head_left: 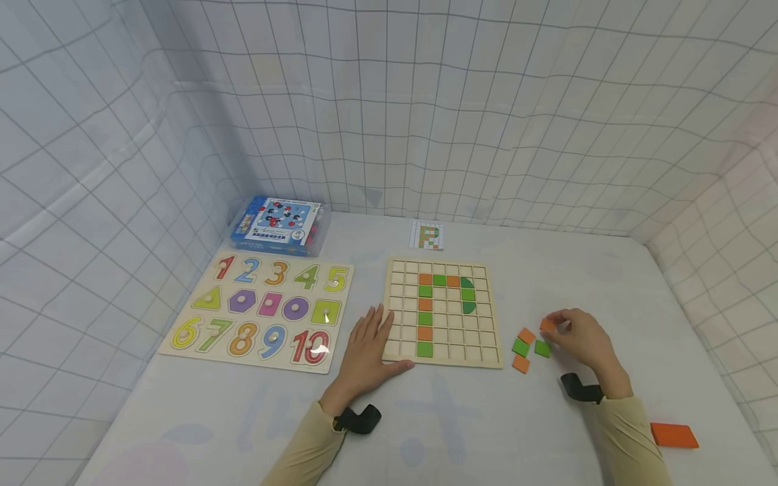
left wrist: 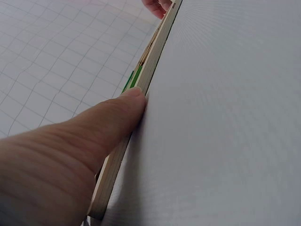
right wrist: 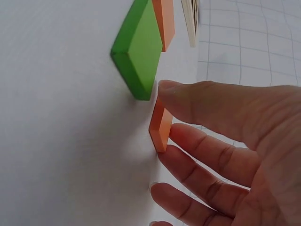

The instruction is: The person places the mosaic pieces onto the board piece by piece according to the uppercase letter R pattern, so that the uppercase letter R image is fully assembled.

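A wooden grid board (head_left: 456, 336) lies mid-table, with orange and green square tiles in a column and a top row, plus dark green rounded pieces (head_left: 469, 308) at the right. My left hand (head_left: 367, 354) rests at its lower left corner, fingers extended, with the thumb (left wrist: 124, 106) against the front edge. Right of the board, my right hand (head_left: 580, 337) pinches an orange square tile (right wrist: 162, 125) between thumb and fingers, low by the tabletop. Close by lie a green tile (head_left: 543, 349), another green tile (head_left: 520, 347) and two orange tiles (head_left: 521, 364).
A pattern card (head_left: 427, 235) lies behind the board. On the left are a number-and-shape peg puzzle (head_left: 255, 312) and, behind it, a blue boxed set (head_left: 276, 223). An orange rectangular block (head_left: 675, 435) lies by my right sleeve. Grid-patterned cloth walls (head_left: 389, 121) surround the table.
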A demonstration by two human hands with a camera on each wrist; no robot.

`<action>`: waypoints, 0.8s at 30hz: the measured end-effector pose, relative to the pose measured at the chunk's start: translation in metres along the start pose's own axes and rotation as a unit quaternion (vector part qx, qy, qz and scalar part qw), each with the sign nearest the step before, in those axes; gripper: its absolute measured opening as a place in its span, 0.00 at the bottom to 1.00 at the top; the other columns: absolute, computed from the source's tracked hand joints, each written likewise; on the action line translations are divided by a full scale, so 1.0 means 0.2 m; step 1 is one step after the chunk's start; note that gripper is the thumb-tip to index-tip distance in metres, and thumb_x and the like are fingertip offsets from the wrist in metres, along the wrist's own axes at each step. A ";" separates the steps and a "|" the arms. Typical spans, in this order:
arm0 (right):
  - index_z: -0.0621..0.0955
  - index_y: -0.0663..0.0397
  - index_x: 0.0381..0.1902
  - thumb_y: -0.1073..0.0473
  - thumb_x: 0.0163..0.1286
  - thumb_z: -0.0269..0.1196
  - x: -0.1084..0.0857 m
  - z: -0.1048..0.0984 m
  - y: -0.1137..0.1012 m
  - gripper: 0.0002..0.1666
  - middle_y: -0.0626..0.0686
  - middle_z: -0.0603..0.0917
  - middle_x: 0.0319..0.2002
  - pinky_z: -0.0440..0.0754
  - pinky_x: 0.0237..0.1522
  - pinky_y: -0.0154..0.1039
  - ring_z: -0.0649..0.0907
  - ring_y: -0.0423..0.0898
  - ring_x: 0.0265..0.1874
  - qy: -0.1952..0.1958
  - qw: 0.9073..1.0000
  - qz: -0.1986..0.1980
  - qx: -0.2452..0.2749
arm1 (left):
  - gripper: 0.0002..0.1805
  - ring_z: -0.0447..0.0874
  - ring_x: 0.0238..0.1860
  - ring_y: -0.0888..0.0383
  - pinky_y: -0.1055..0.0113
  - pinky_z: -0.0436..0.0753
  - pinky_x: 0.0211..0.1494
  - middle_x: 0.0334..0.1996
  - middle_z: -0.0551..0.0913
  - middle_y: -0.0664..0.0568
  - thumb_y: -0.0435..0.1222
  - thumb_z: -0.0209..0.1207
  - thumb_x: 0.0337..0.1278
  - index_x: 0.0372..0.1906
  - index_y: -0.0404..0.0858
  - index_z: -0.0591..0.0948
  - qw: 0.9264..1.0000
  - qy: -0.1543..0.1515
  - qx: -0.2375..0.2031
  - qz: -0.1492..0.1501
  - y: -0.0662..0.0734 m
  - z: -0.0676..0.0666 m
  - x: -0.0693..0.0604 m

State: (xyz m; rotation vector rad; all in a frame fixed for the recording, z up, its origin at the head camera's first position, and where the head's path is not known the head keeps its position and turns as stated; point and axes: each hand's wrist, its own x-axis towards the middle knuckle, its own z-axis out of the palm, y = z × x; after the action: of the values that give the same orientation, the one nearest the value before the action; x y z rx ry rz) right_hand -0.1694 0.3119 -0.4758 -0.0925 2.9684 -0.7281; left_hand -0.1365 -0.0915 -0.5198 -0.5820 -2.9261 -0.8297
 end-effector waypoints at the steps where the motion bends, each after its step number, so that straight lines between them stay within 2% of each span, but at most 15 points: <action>1: 0.82 0.65 0.44 0.54 0.59 0.69 0.00 0.00 0.00 0.21 0.59 0.81 0.38 0.74 0.30 0.44 0.77 0.54 0.36 0.000 1.000 0.001 0.000 | 0.54 0.40 0.73 0.44 0.51 0.42 0.72 0.72 0.50 0.37 0.60 0.63 0.48 0.72 0.31 0.57 1.000 0.000 0.000 0.000 0.00 0.00 0.00; 9: 0.82 0.65 0.41 0.57 0.59 0.68 0.01 0.00 0.00 0.17 0.57 0.81 0.35 0.73 0.27 0.41 0.77 0.52 0.32 0.006 1.000 0.007 0.004 | 0.53 0.39 0.73 0.45 0.52 0.41 0.72 0.73 0.49 0.38 0.60 0.62 0.48 0.72 0.32 0.56 1.000 0.000 0.001 -0.002 0.00 0.00 0.00; 16: 0.78 0.60 0.39 0.59 0.59 0.68 0.02 0.02 -0.02 0.14 0.57 0.81 0.34 0.73 0.27 0.41 0.79 0.53 0.32 0.010 1.000 0.007 0.016 | 0.54 0.39 0.73 0.46 0.53 0.41 0.72 0.73 0.49 0.38 0.60 0.62 0.48 0.72 0.32 0.56 1.000 0.002 0.003 0.001 -0.01 0.01 0.00; 24: 0.78 0.58 0.33 0.56 0.59 0.69 0.05 0.02 -0.05 0.13 0.51 0.80 0.28 0.70 0.24 0.38 0.77 0.48 0.27 0.028 0.999 -0.007 0.026 | 0.54 0.39 0.73 0.45 0.52 0.41 0.72 0.73 0.49 0.38 0.60 0.62 0.48 0.72 0.32 0.56 1.000 0.004 0.003 0.000 -0.01 0.02 0.00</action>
State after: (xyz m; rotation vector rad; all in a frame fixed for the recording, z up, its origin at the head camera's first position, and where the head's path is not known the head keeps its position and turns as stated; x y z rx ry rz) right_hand -0.1791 0.3003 -0.4749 -0.0908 3.0018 -0.8218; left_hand -0.1372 -0.0918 -0.5242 -0.5772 -2.9208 -0.8204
